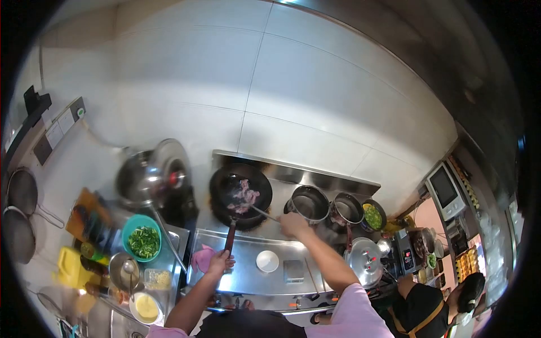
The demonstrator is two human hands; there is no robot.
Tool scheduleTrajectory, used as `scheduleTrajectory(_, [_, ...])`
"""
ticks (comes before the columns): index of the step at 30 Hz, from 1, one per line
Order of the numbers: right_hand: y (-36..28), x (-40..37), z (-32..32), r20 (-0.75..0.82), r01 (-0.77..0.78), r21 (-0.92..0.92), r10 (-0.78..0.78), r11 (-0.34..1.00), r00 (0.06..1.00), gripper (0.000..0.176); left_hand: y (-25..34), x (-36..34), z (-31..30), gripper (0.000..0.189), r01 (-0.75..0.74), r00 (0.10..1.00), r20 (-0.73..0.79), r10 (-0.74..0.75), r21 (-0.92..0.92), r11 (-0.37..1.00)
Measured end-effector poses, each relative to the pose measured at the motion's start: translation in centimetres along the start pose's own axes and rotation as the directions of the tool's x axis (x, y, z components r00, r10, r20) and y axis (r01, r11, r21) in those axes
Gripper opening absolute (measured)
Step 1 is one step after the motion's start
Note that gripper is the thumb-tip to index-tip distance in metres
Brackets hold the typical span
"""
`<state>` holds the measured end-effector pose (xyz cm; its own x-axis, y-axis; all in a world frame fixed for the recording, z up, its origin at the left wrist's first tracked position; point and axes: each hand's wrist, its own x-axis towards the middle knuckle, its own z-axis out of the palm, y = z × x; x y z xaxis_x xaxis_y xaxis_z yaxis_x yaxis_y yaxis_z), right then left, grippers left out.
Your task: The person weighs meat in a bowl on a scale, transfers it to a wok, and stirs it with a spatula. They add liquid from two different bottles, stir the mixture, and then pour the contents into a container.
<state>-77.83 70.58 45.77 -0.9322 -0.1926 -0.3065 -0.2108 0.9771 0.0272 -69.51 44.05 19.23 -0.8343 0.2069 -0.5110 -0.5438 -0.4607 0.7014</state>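
A dark wok [225, 188] with a long brown handle sits on the stove at the back. Pieces of pinkish meat [246, 194] lie inside it. My left hand [220, 262] is closed around the near end of the wok's handle. Beside that hand lies a pink cloth [203, 259]. My right hand [294, 225] grips a long-handled metal cooking utensil [262, 212] that slants left into the wok, reaching the meat. The shape of its head is too small to tell. A small white bowl [267, 261] stands on the steel counter between my arms.
Two dark pots [309, 204] [347, 208] and a pan of yellow-green food [372, 216] stand right of the wok. A pressure cooker [365, 262] is nearer. At left are a teal bowl of chopped greens [144, 243] and a bowl of yellow liquid [146, 307]. A co-worker [420, 307] stands at right.
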Motion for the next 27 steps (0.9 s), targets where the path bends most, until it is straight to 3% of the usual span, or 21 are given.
scheduleTrajectory(5, [-0.6,-0.7,-3.3,0.023,0.134,-0.090,-0.132,0.987,0.991,0.024,1.8,-4.8,0.0,0.031,0.057,0.998,-0.029,-0.056,0.062,0.996])
scheduleTrajectory(8, [-1.5,5.0,3.3,-0.091,0.075,0.053,-0.070,0.996,0.993,0.024,1.0,-6.4,0.4,0.035,0.088,0.995,-0.045,-0.085,0.060,0.994])
scheduleTrajectory(11, [0.7,9.6,7.6,-0.202,0.143,0.147,-0.111,0.979,0.973,0.028,-0.4,-7.2,-0.8,0.038,0.079,0.997,-0.005,-0.079,0.061,0.995])
scheduleTrajectory(14, [1.2,5.5,-1.2,0.159,-0.200,0.548,0.134,0.812,0.978,0.027,-2.3,-8.5,-3.8,0.040,0.053,0.998,-0.021,-0.051,0.085,0.995])
scheduleTrajectory(16, [5.1,7.2,-2.8,0.218,-0.196,0.597,0.077,0.778,0.973,0.022,-1.4,-10.7,-3.7,0.039,0.080,0.994,-0.081,-0.076,0.049,0.996])
scheduleTrajectory(17, [5.1,6.4,-5.9,0.285,-0.228,0.513,0.087,0.828,0.954,0.021,-1.4,-11.2,-4.3,0.038,0.093,0.993,-0.082,-0.090,0.033,0.995])
scheduleTrajectory(19, [6.8,7.6,-7.5,0.396,-0.308,0.559,0.078,0.770,0.915,0.020,-2.3,-12.2,-6.2,0.037,0.119,0.989,-0.085,-0.118,0.002,0.993])
scheduleTrajectory(20, [7.5,9.0,-6.6,0.403,-0.320,0.605,0.066,0.729,0.913,0.019,-2.6,-12.5,-6.3,0.038,0.120,0.979,-0.164,-0.117,0.005,0.993])
scheduleTrajectory(22, [9.1,12.6,-3.3,0.417,-0.342,0.688,0.037,0.640,0.908,0.019,-2.5,-13.4,-6.2,0.037,0.103,0.983,-0.154,-0.103,-0.012,0.995])
scheduleTrajectory(25, [7.3,15.4,-0.3,0.353,-0.341,0.873,0.033,0.349,0.935,0.019,-3.2,-13.4,-6.4,0.037,0.084,0.986,-0.141,-0.089,-0.040,0.996])
scheduleTrajectory(27, [5.2,16.3,-0.2,0.201,-0.195,0.773,0.059,0.604,0.978,0.017,-3.3,-13.3,-6.4,0.037,0.070,0.988,-0.133,-0.076,-0.050,0.996])
